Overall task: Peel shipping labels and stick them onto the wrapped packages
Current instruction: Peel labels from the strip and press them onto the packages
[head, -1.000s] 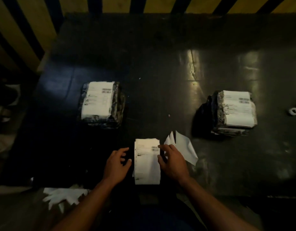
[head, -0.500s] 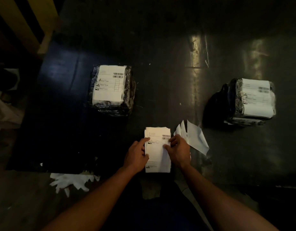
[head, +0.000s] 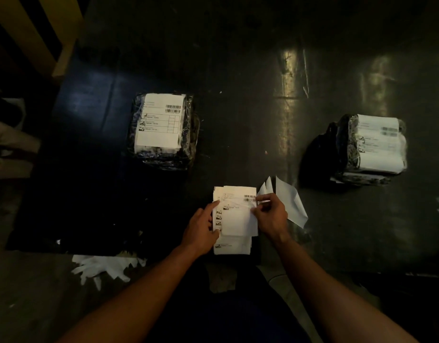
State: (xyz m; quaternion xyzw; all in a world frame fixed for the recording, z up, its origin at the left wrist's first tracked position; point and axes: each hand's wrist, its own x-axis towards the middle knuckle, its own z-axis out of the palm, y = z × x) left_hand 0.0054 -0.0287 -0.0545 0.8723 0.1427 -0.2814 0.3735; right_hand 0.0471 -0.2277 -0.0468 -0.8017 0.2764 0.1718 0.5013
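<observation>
— Labels first: where was the stack of shipping labels [head: 234,219]?

— At the near edge of the dark table [head: 238,107], right in front of me, fanned a little so lower sheets stuck out at the left and bottom. I had my left hand [head: 201,231] on its left side, forefinger stretched flat across the top sheet and thumb against the stack's lower left edge, pressing rather than gripping.

— And the other hand?

— My right hand [head: 271,216] had its thumb and forefinger curled onto the right edge of the top label. In that dim light it looked like a pinch on a lifted edge, though I couldn't be sure it had come free.

— Beyond that?

— Loose white backing sheets [head: 291,204] lay just right of the stack, partly behind my right hand. One wrapped package [head: 164,129], already labelled, sat further back to the left; a second labelled package [head: 371,147] was well apart on the right. Torn white scraps [head: 107,267] lay off the table's near left edge.
</observation>
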